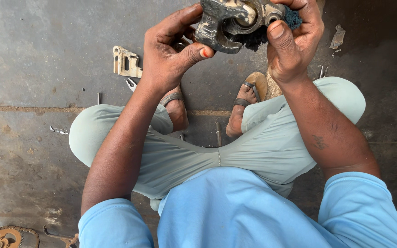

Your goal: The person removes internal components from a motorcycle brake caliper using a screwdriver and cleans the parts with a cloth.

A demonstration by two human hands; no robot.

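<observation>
Two hands: both grip one grimy cast metal part, apparently a brake caliper body, held up above the knees at the top edge of view.
Left hand: closed on the casting's left lug, thumb pressed beneath it.
Right hand: wrapped round the right side, pressing a dark blue scrubbing pad against the casting.
Risk: the part looks heavy and greasy; a slipping grip could drop it onto the sandalled feet directly below.
Floor: stained concrete, scattered with loose parts.
Sprocket: rusty, lower left corner, well apart.
Bracket: pale metal, just left of the left hand.
Small pieces: metal tab upper right; bolt between the feet, underfoot hazard.
</observation>
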